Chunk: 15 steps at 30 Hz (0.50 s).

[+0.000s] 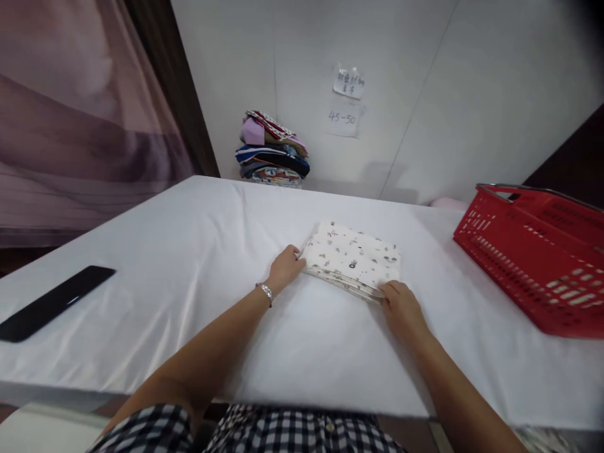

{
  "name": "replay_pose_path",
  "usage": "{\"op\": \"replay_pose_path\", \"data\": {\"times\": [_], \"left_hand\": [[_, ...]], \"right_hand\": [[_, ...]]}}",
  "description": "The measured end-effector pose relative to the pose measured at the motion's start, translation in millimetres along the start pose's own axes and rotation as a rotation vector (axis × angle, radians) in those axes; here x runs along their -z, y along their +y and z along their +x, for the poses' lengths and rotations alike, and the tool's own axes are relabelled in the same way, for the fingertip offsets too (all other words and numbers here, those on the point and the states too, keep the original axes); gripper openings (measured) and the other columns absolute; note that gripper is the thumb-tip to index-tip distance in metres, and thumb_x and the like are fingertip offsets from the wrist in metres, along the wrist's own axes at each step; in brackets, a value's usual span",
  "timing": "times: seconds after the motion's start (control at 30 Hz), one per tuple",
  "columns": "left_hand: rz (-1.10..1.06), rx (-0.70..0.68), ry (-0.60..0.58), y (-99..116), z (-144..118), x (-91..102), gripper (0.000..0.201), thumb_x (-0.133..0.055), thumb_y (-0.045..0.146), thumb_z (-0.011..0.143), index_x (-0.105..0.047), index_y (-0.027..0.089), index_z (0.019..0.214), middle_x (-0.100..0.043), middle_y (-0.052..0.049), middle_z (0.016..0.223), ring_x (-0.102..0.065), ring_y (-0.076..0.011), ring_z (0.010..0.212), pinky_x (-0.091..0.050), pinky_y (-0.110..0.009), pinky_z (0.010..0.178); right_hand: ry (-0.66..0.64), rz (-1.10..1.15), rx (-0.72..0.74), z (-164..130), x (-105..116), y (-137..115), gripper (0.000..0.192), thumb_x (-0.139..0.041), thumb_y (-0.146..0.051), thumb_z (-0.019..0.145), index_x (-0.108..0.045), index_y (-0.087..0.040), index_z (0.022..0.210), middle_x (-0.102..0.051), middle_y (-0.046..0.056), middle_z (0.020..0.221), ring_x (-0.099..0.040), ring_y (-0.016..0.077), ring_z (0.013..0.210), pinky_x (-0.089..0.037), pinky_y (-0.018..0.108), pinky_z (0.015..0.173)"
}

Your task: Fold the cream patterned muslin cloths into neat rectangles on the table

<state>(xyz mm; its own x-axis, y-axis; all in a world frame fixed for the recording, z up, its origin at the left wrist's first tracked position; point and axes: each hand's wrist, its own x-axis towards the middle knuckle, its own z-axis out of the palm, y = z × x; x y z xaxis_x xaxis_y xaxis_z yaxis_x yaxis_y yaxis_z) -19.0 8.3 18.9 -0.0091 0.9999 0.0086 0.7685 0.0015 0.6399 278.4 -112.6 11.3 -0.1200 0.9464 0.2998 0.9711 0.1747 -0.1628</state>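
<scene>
A white cloth (353,255) printed with small dark motifs lies folded into a flat, layered rectangle in the middle of the table. My left hand (285,269) grips its left corner, fingers closed on the edge. At the near right corner, my right hand (401,305) pinches the folded layers between thumb and fingers. The cloth rests on the white tablecloth (202,251), its stacked edges facing me. A silver bracelet (265,293) is around my left wrist.
On the right stands a red plastic basket (533,251) with a metal handle. A long black flat object (51,305) lies at the left. Behind the table's far edge is a pile of folded fabrics (274,151) against the wall. Paper signs (344,117) hang above.
</scene>
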Motion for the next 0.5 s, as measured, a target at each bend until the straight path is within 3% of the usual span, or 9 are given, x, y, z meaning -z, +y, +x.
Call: {"op": "replay_pose_path", "data": {"times": [0.1,0.2,0.33,0.5], "left_hand": [[0.041,-0.214,0.096,3.6,-1.3,-4.8,0.039,-0.051,0.018,0.077,-0.051,0.02,0.116,-0.056,-0.007,0.118,-0.051,-0.0221,0.106,-0.041,-0.031,0.087],[0.086,-0.48,0.122,10.3,-2.9,-10.7,0.039,-0.046,0.01,0.079,-0.056,0.022,0.114,-0.053,-0.005,0.124,-0.042,-0.0216,0.119,-0.032,-0.033,0.1],[0.098,-0.696,0.026,20.3,-8.3,-20.4,0.024,-0.047,0.023,0.087,-0.062,0.025,0.106,-0.058,-0.004,0.117,-0.046,-0.0205,0.114,-0.03,-0.035,0.1],[0.068,-0.805,-0.102,20.8,-8.2,-28.2,0.022,-0.051,0.032,0.087,-0.063,0.025,0.105,-0.061,-0.003,0.109,-0.051,-0.0194,0.105,-0.034,-0.035,0.095]], "right_hand": [[-0.058,0.007,-0.005,2.1,4.1,-7.4,0.034,-0.044,-0.008,0.076,-0.063,-0.018,0.102,-0.06,0.008,0.101,-0.051,0.0213,0.093,-0.038,0.032,0.079],[-0.066,0.039,-0.019,4.0,8.7,-9.8,0.027,-0.047,-0.016,0.08,-0.063,-0.019,0.101,-0.06,0.007,0.1,-0.052,0.0206,0.092,-0.038,0.031,0.08],[-0.046,0.094,-0.016,10.7,11.7,-13.1,0.022,-0.046,-0.025,0.086,-0.065,-0.019,0.097,-0.061,0.006,0.097,-0.053,0.0192,0.09,-0.038,0.029,0.08],[-0.058,0.13,0.011,25.1,6.8,-25.6,0.02,-0.046,-0.024,0.088,-0.065,-0.019,0.093,-0.061,0.005,0.092,-0.052,0.0173,0.088,-0.037,0.027,0.078]]}}
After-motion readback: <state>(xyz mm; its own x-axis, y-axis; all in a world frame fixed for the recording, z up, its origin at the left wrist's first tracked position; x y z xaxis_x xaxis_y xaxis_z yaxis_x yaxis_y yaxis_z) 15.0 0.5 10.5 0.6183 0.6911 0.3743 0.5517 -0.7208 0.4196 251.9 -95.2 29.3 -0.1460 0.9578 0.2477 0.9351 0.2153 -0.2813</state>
